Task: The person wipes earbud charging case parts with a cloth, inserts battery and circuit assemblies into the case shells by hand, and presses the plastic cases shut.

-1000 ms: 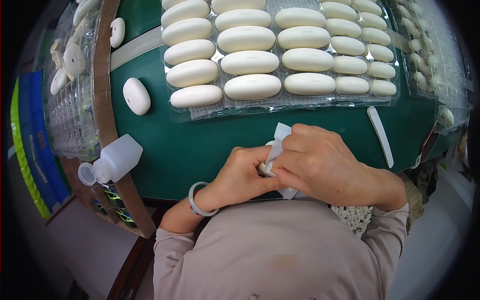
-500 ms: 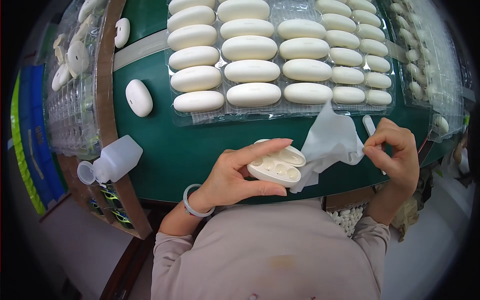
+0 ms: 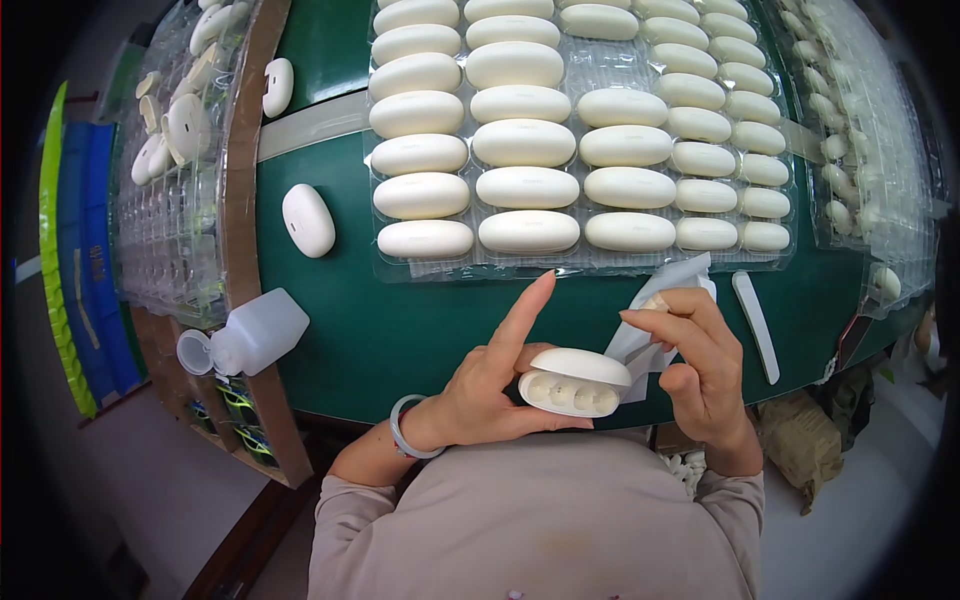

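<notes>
My left hand (image 3: 490, 392) grips a white earbud charging case (image 3: 568, 392) from its left end, the thumb below and the index finger stretched upward. The case's lid is tilted partly open, and rounded wells show inside. My right hand (image 3: 700, 365) is just right of the case, with its fingers bent round a thin white cloth (image 3: 640, 352). The cloth rises above those fingers and runs down behind the case. Exactly where the fingers pinch it is partly hidden. To the right of the cloth lies a flat white stick (image 3: 756, 325) on the green tabletop (image 3: 450, 300).
Clear plastic trays (image 3: 590, 270) full of closed white cases stand ahead. A loose white case (image 3: 308, 220) lies at the left, near a translucent bottle (image 3: 262, 330) with its lid flipped open. More trays are at the far left and the far right (image 3: 880, 190).
My right hand has moved left, bringing the cloth in close to the case. The case's lid has swung lower, and my left index finger has lifted off it. The view has shifted slightly.
</notes>
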{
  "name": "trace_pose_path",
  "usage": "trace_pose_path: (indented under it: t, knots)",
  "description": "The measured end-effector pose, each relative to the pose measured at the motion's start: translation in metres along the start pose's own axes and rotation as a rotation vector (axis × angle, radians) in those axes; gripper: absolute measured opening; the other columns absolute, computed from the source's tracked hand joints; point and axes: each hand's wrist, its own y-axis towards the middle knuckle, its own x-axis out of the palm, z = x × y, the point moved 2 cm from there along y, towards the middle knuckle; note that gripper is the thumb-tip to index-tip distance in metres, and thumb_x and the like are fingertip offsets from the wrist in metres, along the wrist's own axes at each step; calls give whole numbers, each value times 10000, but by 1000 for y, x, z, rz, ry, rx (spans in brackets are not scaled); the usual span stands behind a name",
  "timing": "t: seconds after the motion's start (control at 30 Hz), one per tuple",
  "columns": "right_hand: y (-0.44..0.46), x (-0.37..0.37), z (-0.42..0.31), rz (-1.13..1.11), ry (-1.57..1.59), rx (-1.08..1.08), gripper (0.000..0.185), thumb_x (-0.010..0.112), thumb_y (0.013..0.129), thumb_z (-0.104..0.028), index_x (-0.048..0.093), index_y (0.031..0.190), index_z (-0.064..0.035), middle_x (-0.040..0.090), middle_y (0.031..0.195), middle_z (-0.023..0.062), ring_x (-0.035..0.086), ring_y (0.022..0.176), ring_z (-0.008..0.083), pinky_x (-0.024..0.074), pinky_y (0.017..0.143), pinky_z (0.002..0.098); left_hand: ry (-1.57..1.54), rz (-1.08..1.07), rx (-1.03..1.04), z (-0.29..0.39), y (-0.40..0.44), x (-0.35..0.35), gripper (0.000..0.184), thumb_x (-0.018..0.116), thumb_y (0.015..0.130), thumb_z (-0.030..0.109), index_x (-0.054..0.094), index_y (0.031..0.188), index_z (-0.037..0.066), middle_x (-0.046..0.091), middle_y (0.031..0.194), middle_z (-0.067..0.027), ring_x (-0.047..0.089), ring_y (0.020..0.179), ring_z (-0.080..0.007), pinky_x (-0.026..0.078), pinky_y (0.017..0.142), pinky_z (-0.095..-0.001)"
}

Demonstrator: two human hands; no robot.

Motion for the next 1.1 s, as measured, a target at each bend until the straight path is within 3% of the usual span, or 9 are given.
trace_pose_path:
  t: [0.13, 0.23, 0.4, 0.5, 0.63, 0.77, 0.8, 0.9, 1.1]
  knots:
    - [1, 8, 0, -80, 77, 3, 592, 432, 919, -505, 612, 1086, 34, 551, 994, 169, 564, 834, 278, 465, 716, 326, 33, -14, 38, 0, 1, 1, 1233, 841, 668, 103, -116, 1442, 31, 663, 934, -152, 662, 899, -230, 509, 791, -309]
    - [2, 15, 1, -127, 161, -29, 640, 421, 908, -538, 601, 1123, 37, 540, 1034, 179, 559, 860, 283, 468, 742, 334, -79, 72, 52, -4, -2, 4, 1079, 806, 713, 146, 38, 1455, -9, 683, 951, -152, 676, 860, -263, 499, 769, -298]
    - [2, 20, 0, -181, 136, -76, 715, 424, 875, -590, 574, 1184, 37, 521, 1107, 193, 535, 945, 284, 462, 794, 352, 95, 108, 50, 2, 2, 0, 1063, 791, 707, 97, 44, 1457, -2, 674, 943, -162, 669, 837, -292, 511, 749, -324]
    - [3, 22, 0, -24, -46, -116, 727, 433, 870, -597, 567, 1191, 42, 499, 1145, 196, 524, 948, 297, 456, 793, 370, 146, 124, 56, 6, 3, -2, 1044, 777, 701, 58, 62, 1458, 2, 668, 949, -165, 665, 825, -300, 515, 735, -333]
    - [-9, 22, -7, 28, -388, -484, 618, 519, 829, -603, 644, 1131, -79, 477, 1167, 155, 463, 968, 287, 424, 771, 370, 168, 175, 123, 5, 3, -1, 1000, 766, 696, 28, 112, 1451, -16, 662, 941, -165, 663, 812, -296, 520, 707, -331]
    - [-9, 53, -15, 30, -513, -474, 440, 636, 794, -483, 683, 1074, -148, 487, 1128, 77, 426, 1012, 256, 402, 802, 347, 215, 151, 123, 3, 0, -2, 965, 771, 700, 49, 152, 1434, -45, 662, 930, -170, 666, 790, -289, 523, 686, -325]
    - [-11, 56, -10, -14, -613, -583, 431, 672, 770, -491, 684, 1050, -164, 442, 1151, 80, 353, 1082, 275, 363, 865, 375, 214, 142, 90, 2, -3, -2, 963, 775, 699, 59, 158, 1430, -51, 662, 928, -169, 668, 787, -287, 524, 685, -325]
    - [-22, 46, -14, 57, -441, -788, 322, 720, 758, -338, 692, 1040, -184, 486, 1134, 37, 410, 1043, 230, 395, 824, 344, 208, 205, 39, 4, -3, -5, 960, 788, 697, 90, 178, 1424, -48, 668, 909, -162, 672, 777, -281, 527, 690, -321]
    - [-43, -10, 15, 611, -520, 127, 314, 570, 907, -258, 611, 1010, 36, 521, 1026, 129, 489, 802, 178, 406, 701, 281, 182, 149, -35, 0, 4, -1, 876, 800, 698, 123, 282, 1394, 4, 685, 879, -146, 684, 794, -257, 533, 703, -293]
